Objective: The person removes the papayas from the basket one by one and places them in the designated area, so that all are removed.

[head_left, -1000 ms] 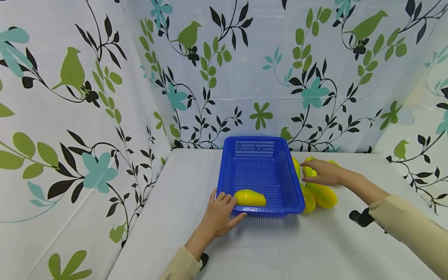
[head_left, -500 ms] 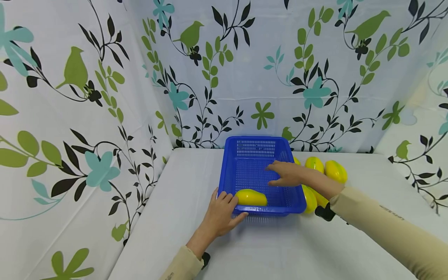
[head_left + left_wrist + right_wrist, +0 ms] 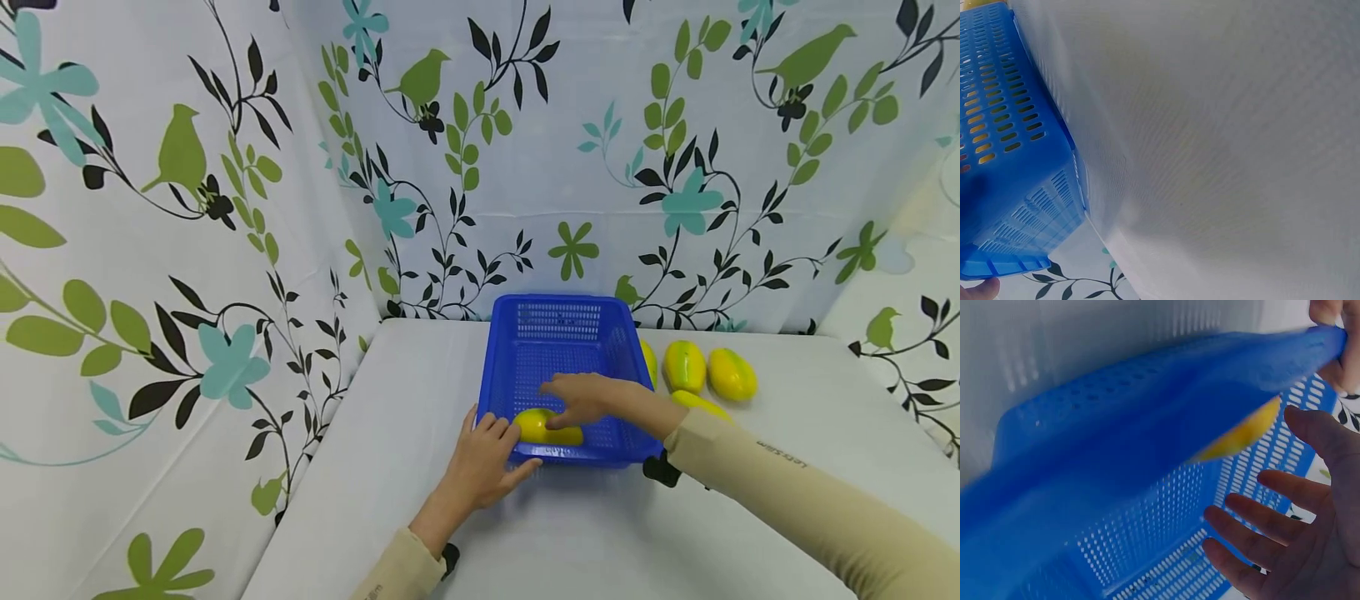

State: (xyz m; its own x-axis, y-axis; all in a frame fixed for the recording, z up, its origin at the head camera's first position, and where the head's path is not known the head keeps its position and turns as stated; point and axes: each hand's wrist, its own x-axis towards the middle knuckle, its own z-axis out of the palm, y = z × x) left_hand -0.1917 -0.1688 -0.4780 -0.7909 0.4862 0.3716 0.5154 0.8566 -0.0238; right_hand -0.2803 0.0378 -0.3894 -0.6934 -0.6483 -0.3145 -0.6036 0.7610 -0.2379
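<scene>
In the head view a blue plastic basket [image 3: 558, 318] with slotted walls stands on the white table. My left hand [image 3: 476, 468] grips its near left corner, fingers over the rim and thumb along the outside of the front wall. One yellow mango [image 3: 531, 425] lies inside along the front wall. Over it hovers my right hand [image 3: 588, 398], whose thumb overlaps the fruit there. The right wrist view has the right hand [image 3: 1332, 528] with spread fingers and nothing in them, next to the mango [image 3: 1244, 434], which the blue rim partly hides.
Several more yellow mangoes [image 3: 684, 365] lie right of the basket, some partly hidden by the basket and the right forearm. A patterned cloth [image 3: 480, 167] with birds and leaves hangs behind and at both sides of the white table [image 3: 420, 367].
My right hand has moved left from the mangoes outside, across the basket, and down toward the mango inside. The left hand keeps its hold on the corner. The head view has shifted slightly.
</scene>
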